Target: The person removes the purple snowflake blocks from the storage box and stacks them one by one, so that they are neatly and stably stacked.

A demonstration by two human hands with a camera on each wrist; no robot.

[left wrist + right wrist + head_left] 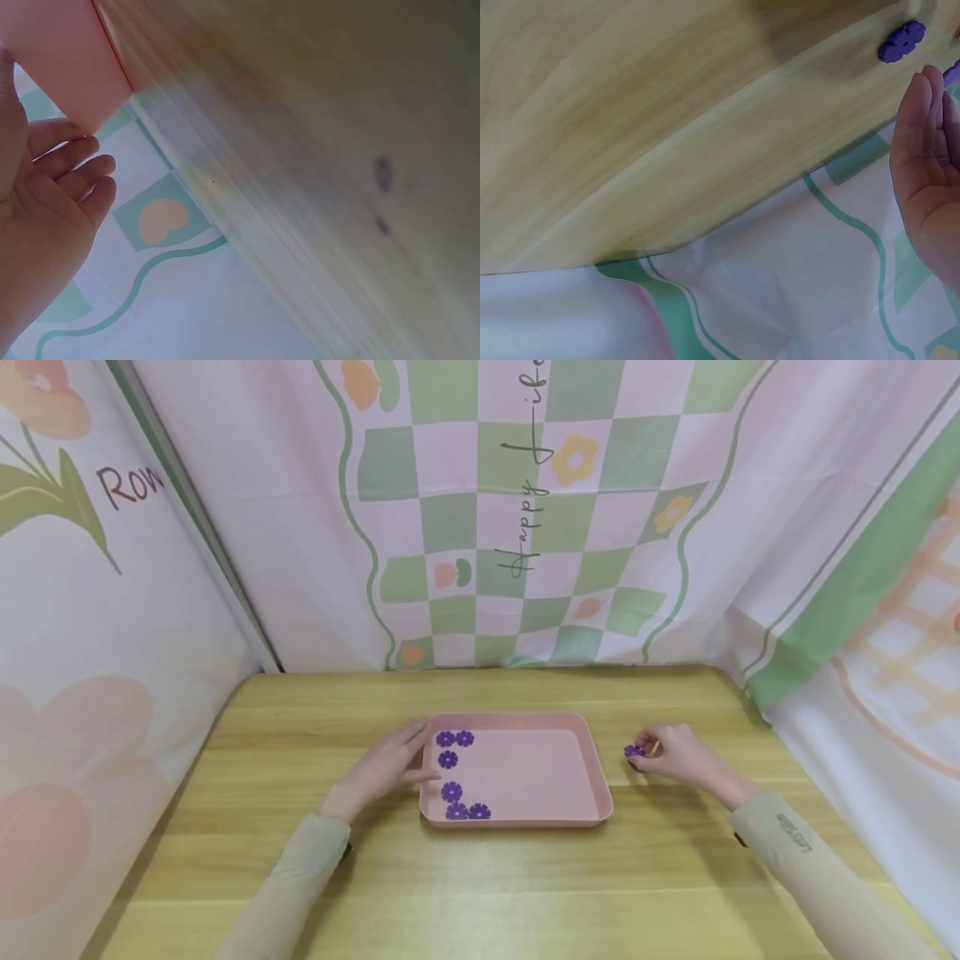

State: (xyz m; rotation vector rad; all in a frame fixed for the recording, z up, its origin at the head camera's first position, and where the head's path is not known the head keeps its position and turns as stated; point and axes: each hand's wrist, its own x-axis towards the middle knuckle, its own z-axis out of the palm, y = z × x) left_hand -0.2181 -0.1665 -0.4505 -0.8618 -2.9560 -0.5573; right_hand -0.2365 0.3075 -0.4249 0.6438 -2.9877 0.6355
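Note:
My left hand (381, 766) rests at the left side of a shallow pink tray (592, 768), its thumb reaching over the rim and its other fingers near the back left corner. In the left wrist view the fingers look relaxed beside the tray wall (71, 64). Several purple flower-shaped pieces (452, 792) lie along the tray's left side. To the right of the tray, my right hand (675, 755) pinches a purple flower piece (951, 73), partly hidden by the fingers. Another purple flower piece (901, 41) shows just beyond the fingertips in the right wrist view.
The tray stands on a wooden table (495, 885). Patterned cloth (517, 527) hangs behind the table's back edge, and more cloth panels (847, 693) close in the left and right sides.

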